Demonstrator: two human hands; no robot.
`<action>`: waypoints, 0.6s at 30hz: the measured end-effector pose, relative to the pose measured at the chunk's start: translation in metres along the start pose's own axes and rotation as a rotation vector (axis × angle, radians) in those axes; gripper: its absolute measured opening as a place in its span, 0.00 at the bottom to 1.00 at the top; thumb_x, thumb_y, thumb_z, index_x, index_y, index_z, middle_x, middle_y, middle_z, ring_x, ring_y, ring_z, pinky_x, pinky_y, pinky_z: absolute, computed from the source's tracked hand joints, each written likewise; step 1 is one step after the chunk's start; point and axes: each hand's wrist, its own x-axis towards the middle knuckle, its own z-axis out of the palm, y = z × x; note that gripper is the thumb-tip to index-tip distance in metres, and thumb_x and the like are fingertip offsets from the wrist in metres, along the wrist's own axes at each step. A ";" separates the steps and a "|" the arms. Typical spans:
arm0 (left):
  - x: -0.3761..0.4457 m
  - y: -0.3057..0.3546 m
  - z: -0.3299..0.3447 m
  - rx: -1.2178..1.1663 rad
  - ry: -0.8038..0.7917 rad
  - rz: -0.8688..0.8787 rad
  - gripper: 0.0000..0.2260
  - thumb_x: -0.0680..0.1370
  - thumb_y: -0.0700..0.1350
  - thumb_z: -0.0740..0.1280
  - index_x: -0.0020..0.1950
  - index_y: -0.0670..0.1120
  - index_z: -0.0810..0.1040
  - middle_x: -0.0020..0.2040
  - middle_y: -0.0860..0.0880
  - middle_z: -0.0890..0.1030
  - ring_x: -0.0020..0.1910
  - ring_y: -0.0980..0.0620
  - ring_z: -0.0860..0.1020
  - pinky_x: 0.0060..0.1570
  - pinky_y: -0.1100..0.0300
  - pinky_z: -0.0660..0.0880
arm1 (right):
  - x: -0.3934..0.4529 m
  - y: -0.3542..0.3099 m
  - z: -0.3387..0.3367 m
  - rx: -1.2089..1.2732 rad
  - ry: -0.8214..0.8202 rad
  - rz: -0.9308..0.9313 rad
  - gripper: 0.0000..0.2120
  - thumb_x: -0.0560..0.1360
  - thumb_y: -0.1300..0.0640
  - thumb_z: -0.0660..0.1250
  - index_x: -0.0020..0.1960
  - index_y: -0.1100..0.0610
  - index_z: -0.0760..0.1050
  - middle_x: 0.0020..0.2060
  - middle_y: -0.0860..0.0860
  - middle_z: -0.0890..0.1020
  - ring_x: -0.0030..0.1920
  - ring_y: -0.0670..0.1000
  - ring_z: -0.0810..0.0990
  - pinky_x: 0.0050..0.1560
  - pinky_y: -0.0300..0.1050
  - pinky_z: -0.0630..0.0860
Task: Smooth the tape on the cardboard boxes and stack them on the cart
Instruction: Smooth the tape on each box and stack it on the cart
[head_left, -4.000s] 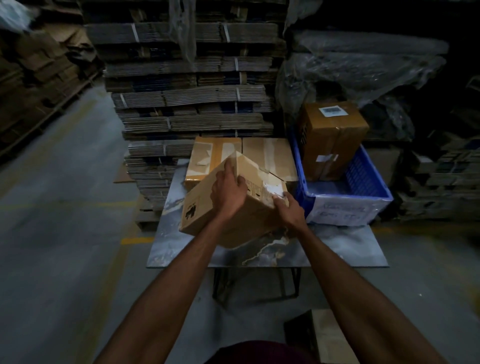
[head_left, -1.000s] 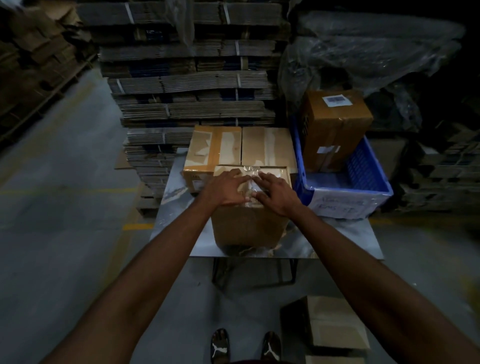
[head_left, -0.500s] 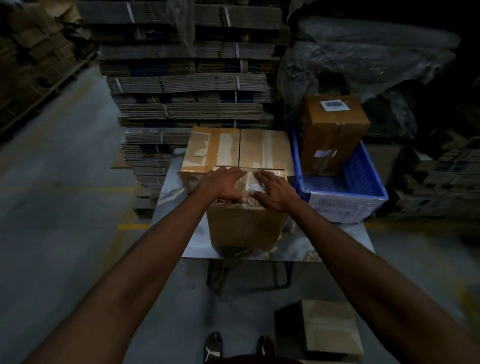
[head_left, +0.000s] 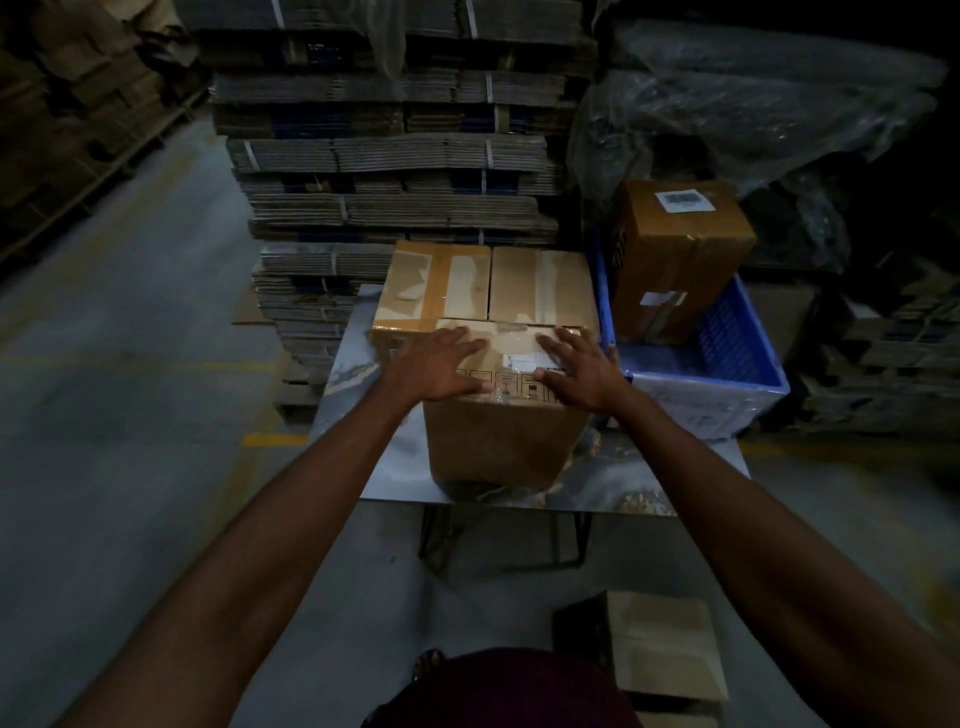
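Cardboard flat-packs (head_left: 395, 156) stand banded in a tall pile off to my far left and behind the table (head_left: 363, 415), close enough that anything I shove backward could jam against them. Next over, my left hand (head_left: 441, 366) lies flat with fingers spread on the top of the near box (head_left: 498, 436), pressing the clear tape (head_left: 511, 340) there; it grips nothing. If I lean too hard on this side the top flaps may cave, since I judge the carton only as stiff as its seam. Just behind it sit two taped boxes (head_left: 488, 283), touching its far edge, so a forward push would crowd them. My right hand (head_left: 579, 371) is likewise flat and open on the box top, near the white label (head_left: 527, 359). Dragging my palm across wrinkled tape could lift an edge or trap a crease instead of flattening it. At the right, the blue crate (head_left: 727, 389) holds an upright box (head_left: 680, 260), just beside my wrist; a careless sweep could knock it.
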 end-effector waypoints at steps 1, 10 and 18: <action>-0.003 -0.005 0.004 -0.029 -0.003 -0.008 0.37 0.76 0.72 0.56 0.82 0.59 0.52 0.83 0.49 0.51 0.81 0.46 0.51 0.77 0.39 0.52 | -0.003 0.003 0.002 0.014 -0.006 0.004 0.41 0.73 0.26 0.47 0.82 0.40 0.51 0.83 0.49 0.49 0.82 0.57 0.42 0.76 0.71 0.41; -0.010 -0.004 0.000 -0.115 -0.004 -0.020 0.39 0.75 0.70 0.63 0.81 0.56 0.57 0.82 0.47 0.52 0.80 0.44 0.53 0.76 0.42 0.53 | -0.013 0.002 0.003 0.253 0.045 0.025 0.39 0.75 0.34 0.68 0.81 0.45 0.59 0.82 0.51 0.55 0.81 0.58 0.50 0.76 0.70 0.56; -0.026 -0.001 0.020 -0.195 0.041 -0.095 0.39 0.72 0.74 0.55 0.81 0.63 0.52 0.83 0.50 0.45 0.81 0.42 0.43 0.76 0.36 0.47 | -0.026 -0.004 0.015 0.381 0.019 0.096 0.43 0.73 0.35 0.71 0.82 0.40 0.53 0.83 0.49 0.42 0.81 0.62 0.42 0.78 0.69 0.48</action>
